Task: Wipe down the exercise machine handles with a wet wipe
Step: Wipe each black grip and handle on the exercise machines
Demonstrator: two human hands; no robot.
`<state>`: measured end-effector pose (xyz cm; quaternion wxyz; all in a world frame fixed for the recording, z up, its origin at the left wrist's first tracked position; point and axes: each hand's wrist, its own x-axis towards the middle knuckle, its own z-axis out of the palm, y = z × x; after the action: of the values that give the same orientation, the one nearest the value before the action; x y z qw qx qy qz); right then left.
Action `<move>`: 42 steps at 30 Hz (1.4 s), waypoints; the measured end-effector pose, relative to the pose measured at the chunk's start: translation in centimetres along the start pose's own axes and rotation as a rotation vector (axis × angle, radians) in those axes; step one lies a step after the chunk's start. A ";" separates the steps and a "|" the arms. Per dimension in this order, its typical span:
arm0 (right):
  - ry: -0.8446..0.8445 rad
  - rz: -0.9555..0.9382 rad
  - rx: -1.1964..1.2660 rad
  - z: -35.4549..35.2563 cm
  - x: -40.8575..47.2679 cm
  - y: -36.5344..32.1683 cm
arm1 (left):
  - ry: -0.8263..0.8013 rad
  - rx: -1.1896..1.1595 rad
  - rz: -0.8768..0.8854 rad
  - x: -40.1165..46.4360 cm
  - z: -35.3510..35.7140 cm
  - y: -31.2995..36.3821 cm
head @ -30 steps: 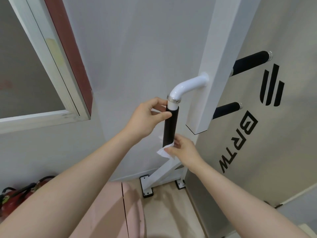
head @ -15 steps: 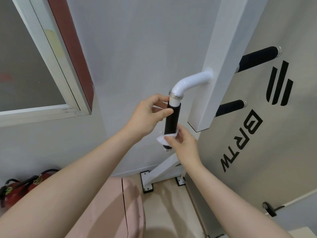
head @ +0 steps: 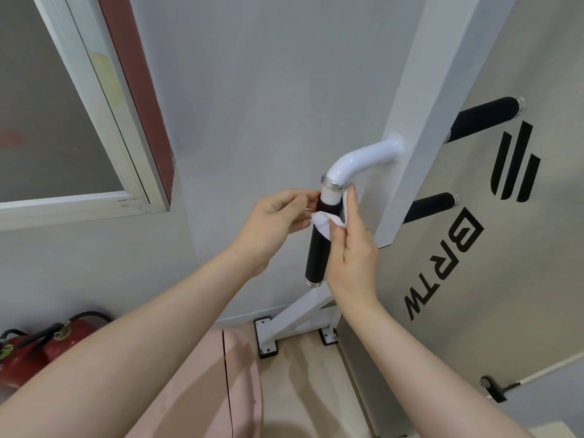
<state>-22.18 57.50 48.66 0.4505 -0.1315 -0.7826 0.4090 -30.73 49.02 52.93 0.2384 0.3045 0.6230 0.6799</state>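
The wiping of the near black handle (head: 319, 248) is under way. The right hand (head: 352, 248) pinches the wet wipe (head: 325, 222) around the handle's upper end, just under the metal collar. The left hand (head: 278, 219), fingers curled, seems to nip the wipe's other edge, though that contact is partly hidden. Next, draw the wrapped wipe downward below the grip, then do the two farther handles.

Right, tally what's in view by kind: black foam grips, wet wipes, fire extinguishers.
Black foam grips: 3, the near one, the upper far one, the lower far one
Wet wipes: 1
Fire extinguishers: 2
Total: 6
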 end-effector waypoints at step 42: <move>-0.703 -1.359 -1.243 -4.2 0.9 7.4 | -0.047 0.065 -0.005 -0.8 0.1 -0.1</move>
<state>-20.44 64.89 44.62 0.1821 0.2621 -0.8566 -0.4054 -30.05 48.54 52.78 0.2449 0.3264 0.6398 0.6512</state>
